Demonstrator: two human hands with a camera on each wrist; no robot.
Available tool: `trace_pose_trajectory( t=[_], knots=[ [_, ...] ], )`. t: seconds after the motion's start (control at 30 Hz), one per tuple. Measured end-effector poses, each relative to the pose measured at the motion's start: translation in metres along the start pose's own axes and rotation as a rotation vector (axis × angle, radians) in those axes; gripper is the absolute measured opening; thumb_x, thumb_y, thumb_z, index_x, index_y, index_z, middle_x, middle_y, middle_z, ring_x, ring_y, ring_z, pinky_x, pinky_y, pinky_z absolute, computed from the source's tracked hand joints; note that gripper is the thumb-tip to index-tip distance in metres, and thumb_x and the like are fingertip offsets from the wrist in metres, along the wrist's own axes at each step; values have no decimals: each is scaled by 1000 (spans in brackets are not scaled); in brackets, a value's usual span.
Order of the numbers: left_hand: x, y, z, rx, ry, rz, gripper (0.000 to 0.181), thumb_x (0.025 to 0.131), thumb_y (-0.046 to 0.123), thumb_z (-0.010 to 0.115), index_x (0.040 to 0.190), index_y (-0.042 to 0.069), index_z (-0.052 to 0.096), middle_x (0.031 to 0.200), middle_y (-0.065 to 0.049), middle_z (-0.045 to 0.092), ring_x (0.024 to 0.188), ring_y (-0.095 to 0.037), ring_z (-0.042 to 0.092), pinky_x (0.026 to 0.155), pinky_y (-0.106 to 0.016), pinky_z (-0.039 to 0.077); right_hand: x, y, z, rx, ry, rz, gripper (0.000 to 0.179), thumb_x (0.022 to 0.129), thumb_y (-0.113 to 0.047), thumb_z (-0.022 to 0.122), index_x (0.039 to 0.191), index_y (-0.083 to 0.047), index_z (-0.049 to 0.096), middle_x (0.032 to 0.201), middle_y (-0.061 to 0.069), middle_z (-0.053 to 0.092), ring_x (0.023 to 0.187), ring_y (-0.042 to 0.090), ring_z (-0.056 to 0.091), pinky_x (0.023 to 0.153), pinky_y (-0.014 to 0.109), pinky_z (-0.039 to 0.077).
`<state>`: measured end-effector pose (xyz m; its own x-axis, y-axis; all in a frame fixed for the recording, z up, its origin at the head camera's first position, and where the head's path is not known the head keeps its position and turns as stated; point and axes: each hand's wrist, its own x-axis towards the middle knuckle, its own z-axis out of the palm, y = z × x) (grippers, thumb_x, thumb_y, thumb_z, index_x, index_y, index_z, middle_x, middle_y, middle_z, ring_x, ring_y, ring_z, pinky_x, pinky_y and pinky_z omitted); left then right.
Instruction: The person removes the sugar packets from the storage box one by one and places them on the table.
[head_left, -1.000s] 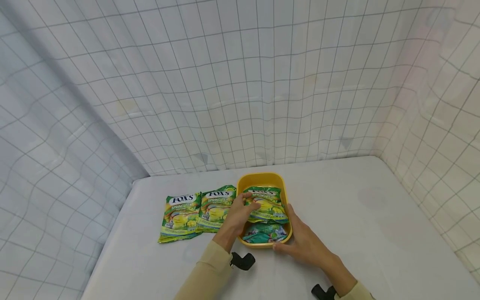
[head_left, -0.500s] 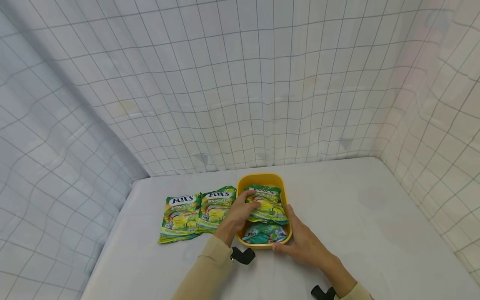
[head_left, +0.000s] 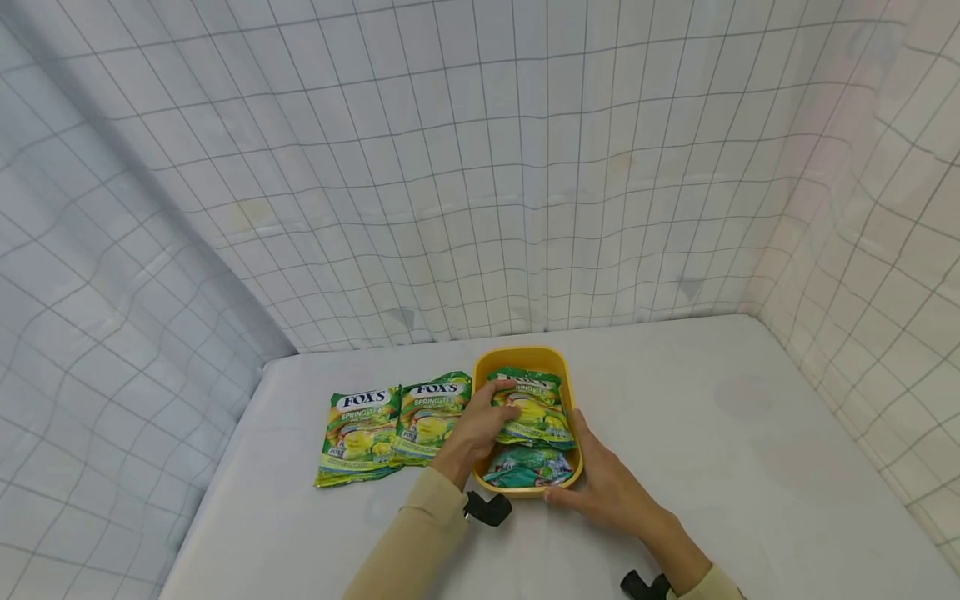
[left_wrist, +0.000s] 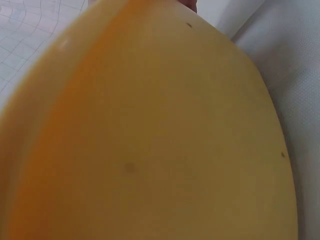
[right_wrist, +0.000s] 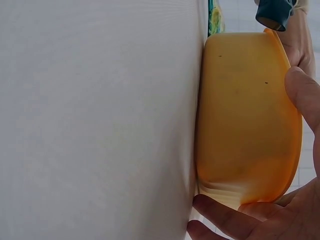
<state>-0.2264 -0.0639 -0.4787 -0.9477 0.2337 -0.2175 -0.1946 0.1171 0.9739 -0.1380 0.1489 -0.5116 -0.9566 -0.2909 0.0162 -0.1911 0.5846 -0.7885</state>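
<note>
A yellow plastic tub (head_left: 525,353) stands on the white table, its wall filling most of the left wrist view. Inside lies a green-and-yellow Fox's Spring Tea candy bag (head_left: 536,410), above a teal-green packet (head_left: 528,468) at the near end. My left hand (head_left: 474,427) holds the candy bag by its left side, thumb on its face; some of its fingers are hidden. My right hand (head_left: 613,485) grips the tub's near right corner. In the right wrist view the right thumb (right_wrist: 304,92) rests on the rim and the fingers (right_wrist: 227,216) reach round the side wall.
Two more Fox's candy bags lie left of the tub: a left one (head_left: 361,435) and a right one (head_left: 431,421), edges meeting. Gridded white cloth (head_left: 480,192) rises behind the table and on both sides. White tabletop (head_left: 697,417) extends to the right.
The candy bag in the tub has shifted very slightly away from me, and the left hand's fingers have moved a little over it. The right hand and tub look almost unmoved.
</note>
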Motion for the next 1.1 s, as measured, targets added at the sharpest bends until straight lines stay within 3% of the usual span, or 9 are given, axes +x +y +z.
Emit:
trace_pose_trajectory(
  t=[0.23, 0.47, 0.6, 0.87, 1.1],
  knots=[
    [-5, 1, 0, -19, 12, 14, 52, 97, -6, 60, 147, 5, 50, 159, -23, 28, 119, -37, 52, 89, -42, 50, 0, -2, 0, -2, 0, 8, 130, 77, -59, 84, 165, -9, 1, 168, 13, 13, 151, 33, 22, 119, 53, 25],
    [-13, 4, 0, -84, 32, 22, 54, 96, -7, 61, 147, 9, 52, 138, -23, 51, 102, -29, 63, 85, -40, 57, 1, -3, 1, 2, 2, 32, 129, 78, -56, 85, 165, -12, 1, 168, 13, 15, 151, 35, 23, 118, 56, 26],
    [-18, 5, -3, -108, 35, 49, 55, 96, -7, 61, 147, 11, 53, 138, -22, 51, 101, -26, 64, 83, -38, 57, 0, -4, 2, 1, 4, 55, 129, 77, -57, 85, 165, -13, 1, 168, 13, 17, 151, 36, 24, 117, 57, 27],
    [-25, 1, -13, -222, 1, 164, 57, 95, -12, 60, 148, 9, 53, 145, -19, 48, 110, -25, 62, 88, -35, 57, 0, -6, 2, -9, 2, 95, 131, 76, -60, 84, 165, -13, 1, 167, 15, 17, 150, 38, 24, 117, 58, 26],
    [-32, 0, -22, -231, -15, 231, 58, 94, -13, 62, 148, 6, 51, 160, -13, 33, 123, -26, 53, 89, -30, 54, 2, -5, 3, -4, -1, 108, 131, 76, -60, 85, 165, -14, 1, 167, 16, 17, 150, 38, 24, 118, 57, 26]
  ],
)
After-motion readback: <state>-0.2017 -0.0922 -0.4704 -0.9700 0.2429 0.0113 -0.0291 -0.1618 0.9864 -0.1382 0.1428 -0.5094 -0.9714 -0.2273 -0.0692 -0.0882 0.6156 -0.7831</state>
